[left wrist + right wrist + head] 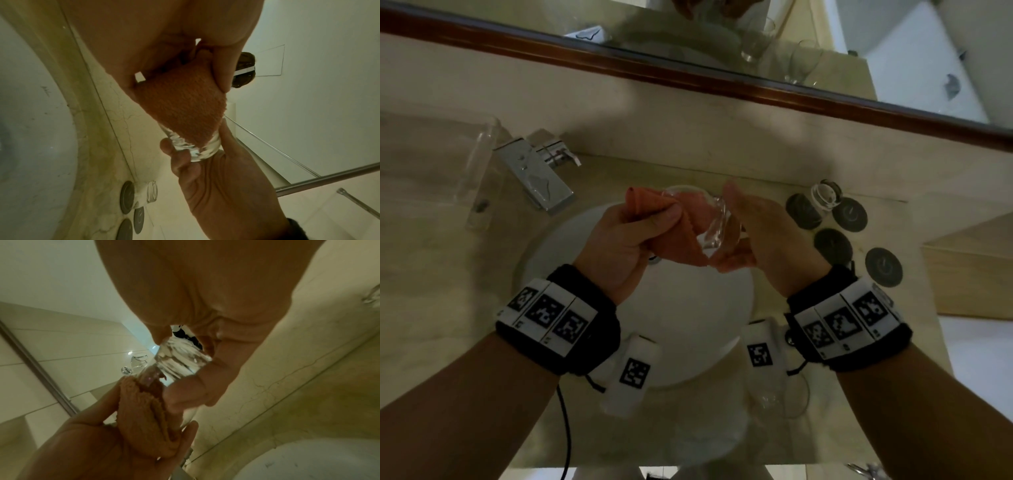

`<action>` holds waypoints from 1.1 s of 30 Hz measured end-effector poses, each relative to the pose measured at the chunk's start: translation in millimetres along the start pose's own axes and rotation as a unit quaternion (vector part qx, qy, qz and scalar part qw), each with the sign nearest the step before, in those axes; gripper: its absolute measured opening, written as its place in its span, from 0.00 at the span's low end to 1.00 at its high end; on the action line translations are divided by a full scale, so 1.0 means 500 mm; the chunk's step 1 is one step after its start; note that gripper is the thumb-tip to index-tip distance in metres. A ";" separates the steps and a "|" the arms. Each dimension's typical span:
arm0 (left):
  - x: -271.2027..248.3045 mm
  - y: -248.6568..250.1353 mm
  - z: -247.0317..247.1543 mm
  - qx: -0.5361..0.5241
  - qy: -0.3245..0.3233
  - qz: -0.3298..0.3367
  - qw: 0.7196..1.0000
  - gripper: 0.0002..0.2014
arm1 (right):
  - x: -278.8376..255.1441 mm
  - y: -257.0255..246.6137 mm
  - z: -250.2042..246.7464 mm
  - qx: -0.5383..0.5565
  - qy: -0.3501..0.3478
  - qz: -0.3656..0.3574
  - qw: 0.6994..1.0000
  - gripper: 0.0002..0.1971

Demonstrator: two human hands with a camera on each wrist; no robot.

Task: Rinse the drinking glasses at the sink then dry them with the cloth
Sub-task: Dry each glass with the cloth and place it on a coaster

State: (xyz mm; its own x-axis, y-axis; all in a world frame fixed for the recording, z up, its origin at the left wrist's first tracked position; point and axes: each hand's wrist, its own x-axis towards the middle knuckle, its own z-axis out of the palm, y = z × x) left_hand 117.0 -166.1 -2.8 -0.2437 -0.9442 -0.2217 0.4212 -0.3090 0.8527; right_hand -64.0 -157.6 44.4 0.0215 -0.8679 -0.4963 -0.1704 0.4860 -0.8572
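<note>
Beige marble counter filling the frame's middle, dim light lying over it. Wood-framed mirror running across the top. Chrome faucet sitting upper left. Pale wall showing at right of left-wrist view.

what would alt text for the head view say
Over a white sink, the left hand pushes an orange cloth into a clear glass gripped by the right hand. A tap stands left; another glass sits among dark coasters right.

Four dark coasters beside mirror
</note>
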 end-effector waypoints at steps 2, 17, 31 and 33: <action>0.000 -0.002 0.003 0.002 -0.008 -0.004 1.000 0.09 | 0.001 0.007 -0.008 0.003 0.008 -0.054 0.998 0.13; 0.017 -0.014 0.054 -0.026 -0.006 -0.012 1.000 0.08 | -0.007 0.024 -0.075 -0.011 0.017 -0.115 0.993 0.13; 0.152 -0.085 0.331 0.107 0.011 -0.100 0.989 0.19 | -0.035 0.079 -0.335 -0.040 0.230 -0.191 0.953 0.29; 0.179 -0.103 0.370 0.124 0.029 -0.125 0.984 0.16 | -0.036 0.088 -0.391 -0.049 0.271 -0.179 0.944 0.29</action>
State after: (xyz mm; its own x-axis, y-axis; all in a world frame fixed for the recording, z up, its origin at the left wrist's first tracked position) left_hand -88.1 -213.6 21.0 -0.2597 -0.8491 -0.4600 0.1271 -0.5023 0.8553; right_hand -264.4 -140.7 42.8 -0.4088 -0.9126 -0.0107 -0.3383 0.1624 -0.9269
